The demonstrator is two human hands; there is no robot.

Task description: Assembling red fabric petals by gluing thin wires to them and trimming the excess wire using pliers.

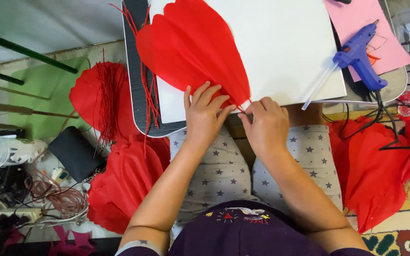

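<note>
Both the left hand and right hand pinch the gathered base of the red paper petals fanned over the white board, light, floppy, tear-prone, probably best held at that bunched end

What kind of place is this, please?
Probably a home craft corner on the floor: a blue glue gun on a low table, red paper petals under both hands, a patterned rug.

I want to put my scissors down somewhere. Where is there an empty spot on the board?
The white board is bare between the red paper petals and the blue glue gun; that is the widest free patch. The near edge is busy: the left hand and right hand pinch the petals' base there. The pink sheet beyond the gun is partly free.
</note>
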